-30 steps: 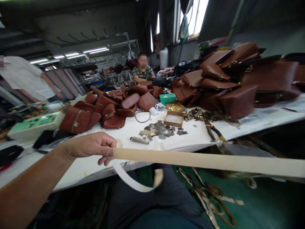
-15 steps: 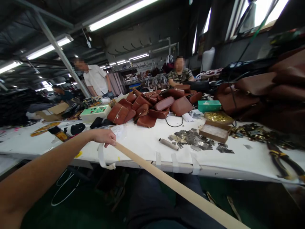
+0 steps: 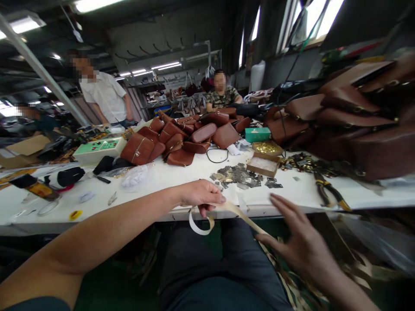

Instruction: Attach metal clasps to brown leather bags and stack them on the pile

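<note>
My left hand (image 3: 201,193) is closed in a pinch on a beige strip (image 3: 239,212) of tape-like material, above the front edge of the white table (image 3: 155,188). One end of the strip curls in a loose, pale loop below my fingers. From my left hand the strip slants down to the right, towards the thumb of my right hand (image 3: 303,242). That hand is open, fingers spread and slightly blurred; whether its thumb touches the strip I cannot tell. Flat metal plates (image 3: 241,176) lie in a loose heap just beyond both hands.
Brown leather bags are piled at the middle (image 3: 181,140) and right (image 3: 353,125). Cutting pliers (image 3: 329,192) lie near the right edge. A cardboard box (image 3: 263,165), gold-coloured fittings (image 3: 267,148) and a green-topped machine (image 3: 99,149) stand farther back. Two people are across the table.
The view has swung right. My left hand has come in from the left, and the strip, formerly stretched straight, is now shorter and curled. My right hand has entered view.
</note>
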Demonstrator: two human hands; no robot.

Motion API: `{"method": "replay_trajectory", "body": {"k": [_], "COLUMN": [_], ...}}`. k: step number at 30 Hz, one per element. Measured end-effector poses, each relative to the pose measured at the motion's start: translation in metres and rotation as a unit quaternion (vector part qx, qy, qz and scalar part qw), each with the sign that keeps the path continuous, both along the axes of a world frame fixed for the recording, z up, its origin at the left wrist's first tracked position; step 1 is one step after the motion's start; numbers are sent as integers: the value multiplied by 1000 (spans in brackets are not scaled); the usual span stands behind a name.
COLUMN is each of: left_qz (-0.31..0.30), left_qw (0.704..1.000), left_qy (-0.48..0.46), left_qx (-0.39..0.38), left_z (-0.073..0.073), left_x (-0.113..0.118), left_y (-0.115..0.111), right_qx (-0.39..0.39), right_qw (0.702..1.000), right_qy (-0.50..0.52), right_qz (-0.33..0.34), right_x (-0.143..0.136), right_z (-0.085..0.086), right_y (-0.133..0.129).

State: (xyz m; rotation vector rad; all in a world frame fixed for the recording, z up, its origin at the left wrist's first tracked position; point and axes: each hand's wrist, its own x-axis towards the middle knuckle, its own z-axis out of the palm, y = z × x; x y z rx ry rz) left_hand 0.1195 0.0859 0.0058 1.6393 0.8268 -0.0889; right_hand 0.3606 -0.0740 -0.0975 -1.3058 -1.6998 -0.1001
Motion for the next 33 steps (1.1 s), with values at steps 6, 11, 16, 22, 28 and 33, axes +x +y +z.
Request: {"method": "replay_trajectory", "body": {"k": [6,11,16,22,28,33], "left_qz": [-15,42,73,168,286,263], "left_qw": [990,965,908,854,844,872], "left_qy": [-104,-167,-278,-348,-304,-285], "left_qx": [-98,-200,-306,-348,-336,-299], "left_z": [-21,-49,-80,-106,-130,-145], "left_x": [3,-22,2,39,68,83], "left_y": [-8,3,-5,-13,-20,-33], "right_qx": [-48,-210,-411,-349,-63,-23], "right_qw": [997,969,892,926,996,1000], "right_qy": [-6,121,187,146,15,-13], "right_qz": [67,-43,31,13,-69,11], "right_x": [-22,36,41,19,4,0], "right_z": [-7,-56,-88,-96,-63,-54], "right_y": [41,31,16,14,30,50]}}
